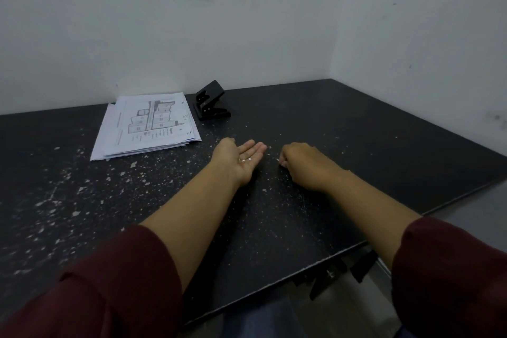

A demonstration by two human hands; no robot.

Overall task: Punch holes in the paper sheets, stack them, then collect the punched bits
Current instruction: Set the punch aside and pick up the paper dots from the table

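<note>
A stack of printed paper sheets lies at the back left of the dark speckled table. Just right of it stands a black hole punch, its lever raised. My left hand rests palm up on the table with fingers apart, and a few small white punched bits lie in the palm. My right hand is palm down beside it, fingertips curled and pinched at a white bit on the table. More tiny white bits lie scattered near both hands.
White walls close the table at the back and right, meeting in a corner. The table's front edge runs diagonally near my body. The tabletop carries many pale flecks, hard to tell from paper bits.
</note>
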